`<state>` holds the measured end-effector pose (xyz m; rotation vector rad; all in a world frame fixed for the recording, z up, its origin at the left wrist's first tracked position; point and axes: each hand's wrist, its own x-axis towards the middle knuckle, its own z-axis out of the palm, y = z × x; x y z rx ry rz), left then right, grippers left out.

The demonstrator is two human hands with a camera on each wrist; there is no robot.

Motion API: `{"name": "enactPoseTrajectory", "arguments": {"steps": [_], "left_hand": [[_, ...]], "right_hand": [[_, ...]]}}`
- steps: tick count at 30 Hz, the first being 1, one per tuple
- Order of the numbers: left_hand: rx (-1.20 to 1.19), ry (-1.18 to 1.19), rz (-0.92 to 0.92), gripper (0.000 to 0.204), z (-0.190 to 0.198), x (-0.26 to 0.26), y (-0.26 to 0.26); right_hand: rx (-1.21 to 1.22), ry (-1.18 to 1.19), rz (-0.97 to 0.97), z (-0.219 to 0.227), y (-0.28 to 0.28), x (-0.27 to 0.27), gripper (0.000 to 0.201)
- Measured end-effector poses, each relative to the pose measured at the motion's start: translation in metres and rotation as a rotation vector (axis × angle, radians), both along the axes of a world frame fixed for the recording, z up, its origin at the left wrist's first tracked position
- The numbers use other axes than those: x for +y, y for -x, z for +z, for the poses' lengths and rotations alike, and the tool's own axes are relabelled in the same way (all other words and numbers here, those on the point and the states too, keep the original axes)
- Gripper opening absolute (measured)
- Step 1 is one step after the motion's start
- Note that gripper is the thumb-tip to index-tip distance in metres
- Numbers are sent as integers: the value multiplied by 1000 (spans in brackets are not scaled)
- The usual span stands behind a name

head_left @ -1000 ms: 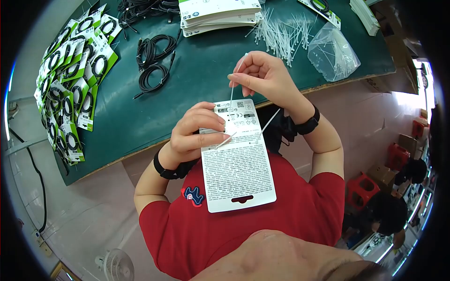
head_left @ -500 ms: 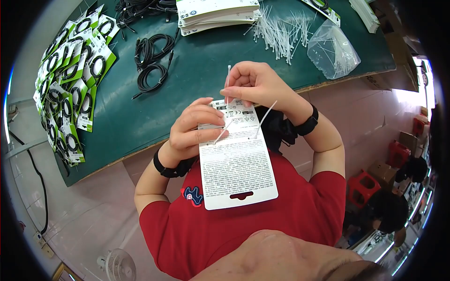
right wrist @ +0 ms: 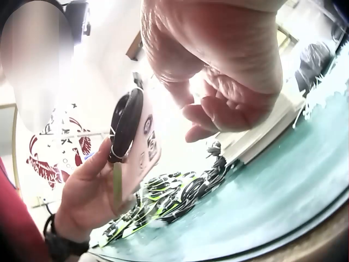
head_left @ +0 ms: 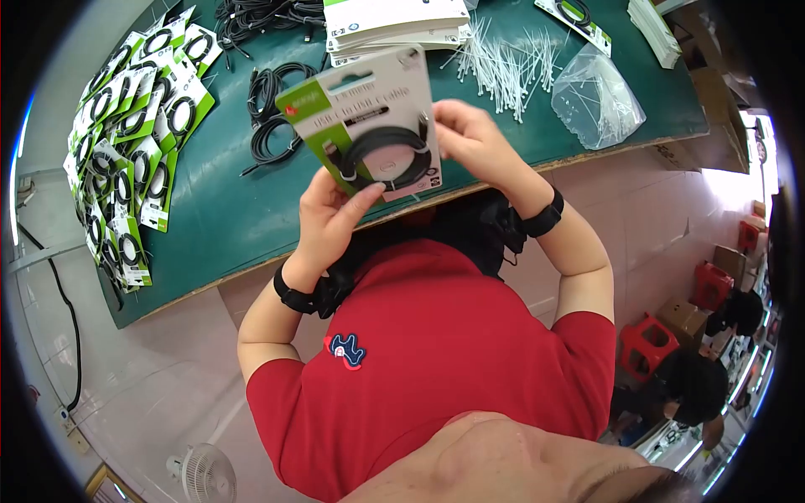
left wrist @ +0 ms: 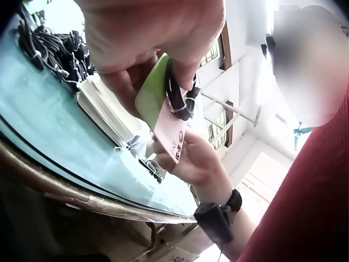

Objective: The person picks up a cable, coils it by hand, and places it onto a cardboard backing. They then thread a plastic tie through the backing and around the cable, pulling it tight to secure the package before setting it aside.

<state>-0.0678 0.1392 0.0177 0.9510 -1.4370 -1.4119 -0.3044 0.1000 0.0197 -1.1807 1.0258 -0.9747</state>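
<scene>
In the head view a white and green retail card [head_left: 390, 165] printed "USB C cable" stands tilted, front side showing. A coiled black cable [head_left: 387, 134] is fastened to it with white cable ties. My left hand [head_left: 327, 222] grips the card by its lower left part, thumb on the front by the coil, fingers behind. Beside the card's right edge is my right hand [head_left: 476, 144]. The right wrist view shows that right hand [right wrist: 223, 71] with loosely bent fingers and nothing in them, apart from the card [right wrist: 144, 150].
Many finished cable cards [head_left: 134, 126] lie heaped on the table's left. Loose coiled cables [head_left: 272, 138] lie behind the card. At the back are a stack of cards [head_left: 394, 21], a pile of white cable ties [head_left: 503, 63] and a clear plastic bag [head_left: 599, 101].
The card has been turned from its printed back to its front and raised off the lap toward the table. My right hand has let go of the cable tie it pinched.
</scene>
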Motion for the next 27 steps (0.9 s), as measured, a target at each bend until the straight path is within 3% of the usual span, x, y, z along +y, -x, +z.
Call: {"name": "enactPoseTrajectory", "arguments": {"steps": [1, 2, 5, 6, 9, 14, 18, 21, 27], "left_hand": [[35, -60, 6, 32, 2, -3, 0], [70, -122, 11, 33, 3, -6, -1], [111, -209, 15, 34, 3, -11, 2], [113, -233, 11, 33, 2, -12, 3], [102, -253, -9, 33, 1, -12, 6], [107, -281, -8, 32, 0, -15, 4], [193, -389, 39, 31, -2, -18, 3], [230, -437, 57, 29, -2, -21, 4], [309, -510, 32, 28, 1, -22, 5]], "right_hand": [[93, 120, -116, 1, 0, -1, 16], [92, 119, -112, 5, -1, 0, 16], [434, 658, -240, 22, 1, 7, 15], [435, 657, -241, 24, -3, 10, 15], [601, 1016, -65, 27, -23, 16, 13], [603, 1007, 14, 22, -27, 15, 13], [519, 734, -79, 27, -28, 19, 15], [604, 975, -85, 17, -33, 23, 18], [677, 1059, -19, 13, -34, 19, 19]]}}
